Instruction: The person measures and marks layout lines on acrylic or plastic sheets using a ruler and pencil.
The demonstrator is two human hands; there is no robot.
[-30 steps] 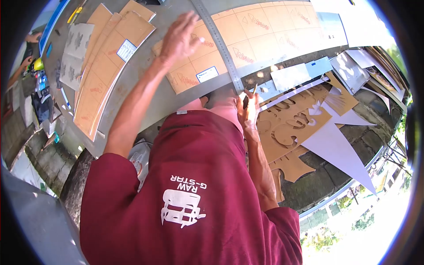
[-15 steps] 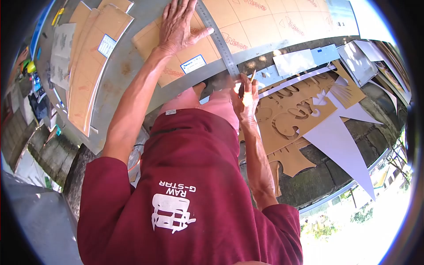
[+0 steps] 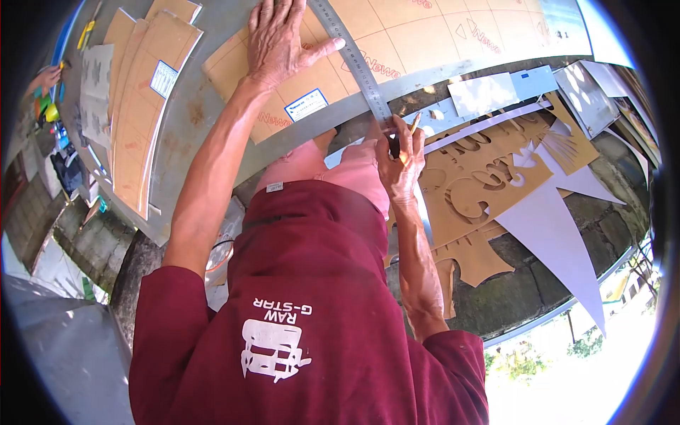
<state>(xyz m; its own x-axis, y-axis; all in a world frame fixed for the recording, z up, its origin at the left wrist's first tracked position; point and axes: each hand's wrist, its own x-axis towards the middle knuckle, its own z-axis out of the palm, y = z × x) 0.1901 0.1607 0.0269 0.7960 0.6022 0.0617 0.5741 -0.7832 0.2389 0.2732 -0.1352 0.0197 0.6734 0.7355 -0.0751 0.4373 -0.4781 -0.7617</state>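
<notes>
My left hand (image 3: 276, 53) lies open and spread on a brown paper-covered sheet (image 3: 283, 110) with red printing and pencilled lines. Its thumb touches the edge of a steel ruler (image 3: 360, 67) laid across the sheet. The ruler's near end juts past the edge of the sheet toward my body. There my right hand (image 3: 402, 161) is closed around that end, fingers bent. A pencil (image 3: 415, 123) sticks up between the right hand's fingers. A white label with a blue border (image 3: 307, 105) is on the sheet near my left wrist.
More brown-covered sheets (image 3: 152, 99) lie on the grey metal table (image 3: 195, 113) to the left. At right are brown sheets with cut-out letters (image 3: 489, 184), pointed white offcuts (image 3: 552, 234) and stacked panels (image 3: 627, 99). Another person's hand (image 3: 48, 79) shows at far left.
The view has shifted slightly. Both my hands keep their places on the sheet and the ruler. The other person's hand at far left shows more clearly now.
</notes>
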